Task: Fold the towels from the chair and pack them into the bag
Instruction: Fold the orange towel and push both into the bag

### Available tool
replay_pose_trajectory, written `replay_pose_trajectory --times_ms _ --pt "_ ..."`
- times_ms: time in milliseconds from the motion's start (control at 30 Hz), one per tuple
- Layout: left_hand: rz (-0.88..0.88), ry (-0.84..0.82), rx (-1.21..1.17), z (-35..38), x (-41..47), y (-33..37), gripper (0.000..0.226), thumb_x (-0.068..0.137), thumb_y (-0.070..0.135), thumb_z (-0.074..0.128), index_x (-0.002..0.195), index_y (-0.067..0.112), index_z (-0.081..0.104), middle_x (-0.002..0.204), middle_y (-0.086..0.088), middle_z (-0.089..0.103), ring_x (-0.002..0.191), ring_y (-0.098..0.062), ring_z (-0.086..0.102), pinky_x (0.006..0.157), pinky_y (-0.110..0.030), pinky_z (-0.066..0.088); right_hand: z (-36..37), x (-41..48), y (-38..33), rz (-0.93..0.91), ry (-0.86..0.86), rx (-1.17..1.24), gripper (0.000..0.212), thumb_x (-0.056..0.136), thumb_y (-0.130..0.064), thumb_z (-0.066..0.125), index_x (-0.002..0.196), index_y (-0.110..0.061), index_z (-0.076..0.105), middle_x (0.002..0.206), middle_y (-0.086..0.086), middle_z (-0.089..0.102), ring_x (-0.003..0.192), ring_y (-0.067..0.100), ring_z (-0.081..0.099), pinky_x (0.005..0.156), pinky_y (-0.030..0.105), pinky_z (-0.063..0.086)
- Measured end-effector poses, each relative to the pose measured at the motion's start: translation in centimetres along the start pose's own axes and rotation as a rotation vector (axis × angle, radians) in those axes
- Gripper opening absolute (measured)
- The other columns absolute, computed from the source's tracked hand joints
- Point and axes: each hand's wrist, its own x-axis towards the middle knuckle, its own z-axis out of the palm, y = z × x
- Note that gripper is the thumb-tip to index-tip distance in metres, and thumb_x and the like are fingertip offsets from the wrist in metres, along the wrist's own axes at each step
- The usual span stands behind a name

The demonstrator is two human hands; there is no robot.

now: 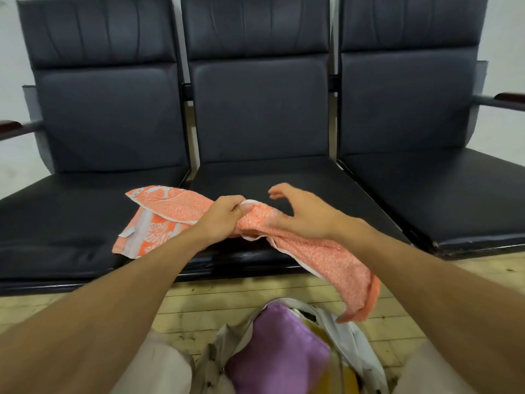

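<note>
An orange-and-white patterned towel [170, 211] lies across the front of the middle and left black seats, and one end hangs off the seat edge down toward the floor. My left hand [224, 218] grips the towel near its middle in a closed fist. Just to its right, my right hand [301, 214] hovers above the towel with fingers spread and holds nothing. Below, between my knees, a pale bag [352, 345] stands open on the floor with a folded purple towel [278, 351] inside it and something yellow beside that.
Three joined black padded chairs [261, 115] fill the view, with wooden armrests [508, 98] at both far ends. The floor in front is light wooden boards [216, 297]. My knees in light trousers [159, 368] flank the bag.
</note>
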Motion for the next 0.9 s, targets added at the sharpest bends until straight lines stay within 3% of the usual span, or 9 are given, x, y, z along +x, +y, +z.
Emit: replay_pose_trajectory --times_ms 100,167,233,300,433,533,667,767,900 --pt "0.020 0.038 -0.041 -0.2 -0.2 -0.2 0.023 0.097 0.020 0.053 0.079 0.012 0.063 0.071 0.007 0.058 0.066 -0.003 0.051 0.065 -0.018 0.041 1.7 0.7 -0.4 0.043 -0.164 -0.020 0.077 0.077 -0.059 0.068 0.140 -0.031 0.035 0.129 -0.004 0.056 0.114 0.018 0.055 0.097 0.037 0.047" --pt "0.026 0.080 -0.051 -0.2 -0.3 -0.3 0.017 0.096 0.022 0.056 0.088 0.015 0.069 0.079 0.007 0.066 0.075 -0.003 0.060 0.067 -0.016 0.045 2.3 1.2 -0.3 0.026 -0.139 0.006 0.048 0.083 -0.052 0.066 0.123 -0.029 0.051 0.111 -0.005 0.063 0.101 0.016 0.060 0.090 0.039 0.050" --pt "0.023 0.118 -0.077 -0.3 -0.3 -0.4 0.016 0.094 0.023 0.058 0.090 0.014 0.071 0.082 0.005 0.068 0.078 -0.006 0.063 0.069 -0.019 0.048 2.3 1.8 -0.6 0.016 -0.091 0.057 0.016 0.090 -0.040 0.063 0.091 -0.024 0.062 0.087 -0.006 0.064 0.083 0.014 0.061 0.080 0.038 0.052" --pt "0.017 0.150 -0.053 -0.4 -0.4 -0.5 0.011 0.092 0.024 0.061 0.087 0.019 0.070 0.081 0.009 0.067 0.078 -0.003 0.061 0.069 -0.015 0.045 2.0 2.2 -0.9 0.040 -0.118 0.102 0.018 0.090 -0.033 0.064 0.077 -0.020 0.063 0.076 -0.001 0.062 0.073 0.017 0.061 0.073 0.039 0.051" --pt "0.017 0.239 0.063 -0.3 -0.6 -0.9 0.005 0.089 0.026 0.065 0.093 0.025 0.067 0.091 0.009 0.059 0.087 -0.006 0.055 0.079 -0.018 0.042 1.3 1.9 -1.3 0.141 -0.180 0.294 0.021 0.090 -0.028 0.065 0.097 -0.009 0.070 0.098 0.009 0.069 0.089 0.021 0.066 0.080 0.035 0.053" --pt "0.036 0.382 0.097 -0.4 -0.6 -0.4 0.013 0.089 0.023 0.064 0.102 0.022 0.064 0.095 0.011 0.047 0.094 -0.007 0.047 0.082 -0.015 0.036 0.7 1.5 -1.0 0.274 -0.009 0.523 0.016 0.089 -0.021 0.066 0.098 -0.009 0.070 0.102 0.011 0.069 0.096 0.025 0.066 0.086 0.040 0.053" --pt "0.123 0.451 0.216 -0.4 -1.1 0.4 0.007 0.089 0.017 0.060 0.084 0.017 0.064 0.089 0.007 0.052 0.091 -0.011 0.045 0.079 -0.020 0.036 0.2 1.4 0.5 0.555 0.144 0.712 0.013 0.082 -0.015 0.072 0.089 -0.005 0.072 0.098 0.017 0.072 0.094 0.032 0.069 0.086 0.044 0.056" --pt "0.110 0.331 0.219 -0.2 -1.5 0.3 0.008 0.086 0.018 0.061 0.079 0.019 0.065 0.077 0.005 0.056 0.075 -0.014 0.052 0.070 -0.033 0.047 0.0 1.6 1.9 0.803 0.177 0.699 0.017 0.085 -0.008 0.064 0.100 -0.003 0.070 0.104 0.014 0.071 0.095 0.029 0.069 0.088 0.040 0.055" --pt "0.070 -0.061 0.380 0.6 -2.3 0.1 0.012 0.090 0.027 0.059 0.095 0.025 0.070 0.071 0.016 0.052 0.070 -0.008 0.051 0.062 -0.024 0.040 -0.7 0.3 2.9 0.724 0.118 0.628 0.028 0.090 -0.001 0.053 0.115 -0.001 0.066 0.092 0.007 0.066 0.074 0.013 0.058 0.069 0.024 0.051"
